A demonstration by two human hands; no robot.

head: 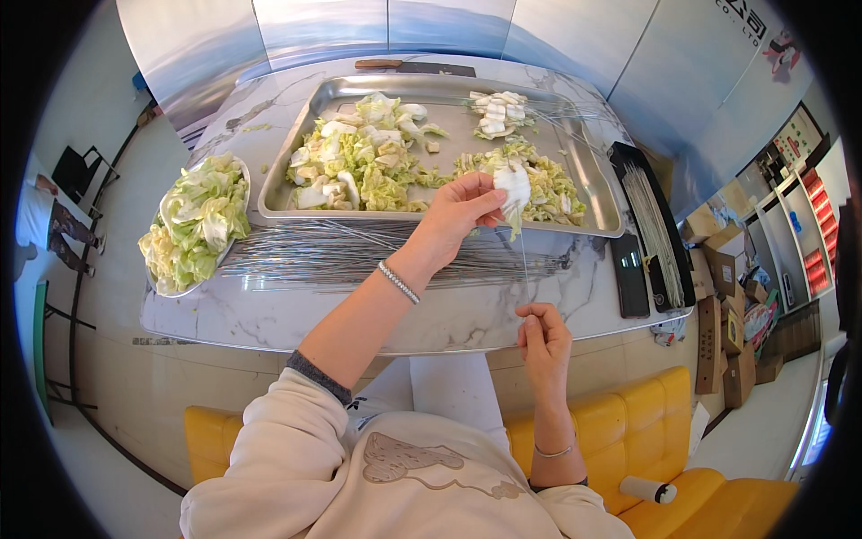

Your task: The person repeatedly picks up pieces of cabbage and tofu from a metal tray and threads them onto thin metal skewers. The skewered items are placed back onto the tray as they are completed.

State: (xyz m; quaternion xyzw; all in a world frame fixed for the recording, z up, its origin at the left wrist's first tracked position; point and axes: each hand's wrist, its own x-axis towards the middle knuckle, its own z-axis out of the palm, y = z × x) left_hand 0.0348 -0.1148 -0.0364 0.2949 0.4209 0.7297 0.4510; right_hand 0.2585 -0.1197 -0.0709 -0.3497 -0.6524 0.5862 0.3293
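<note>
My left hand pinches a piece of napa cabbage leaf above the front of a steel tray. A thin metal skewer runs down from the leaf to my right hand, whose fingertips are closed on its lower end near the table's front edge. Torn cabbage pieces heap in the tray's left half, and a smaller heap of leaves lies at its right. Behind that heap, skewered cabbage rests with its skewers pointing right. Many loose metal skewers lie before the tray.
An oval plate of cabbage leaves stands at the left of the marble-patterned table. A knife lies behind the tray. At right are a black box of skewers and a dark phone. A person stands far left.
</note>
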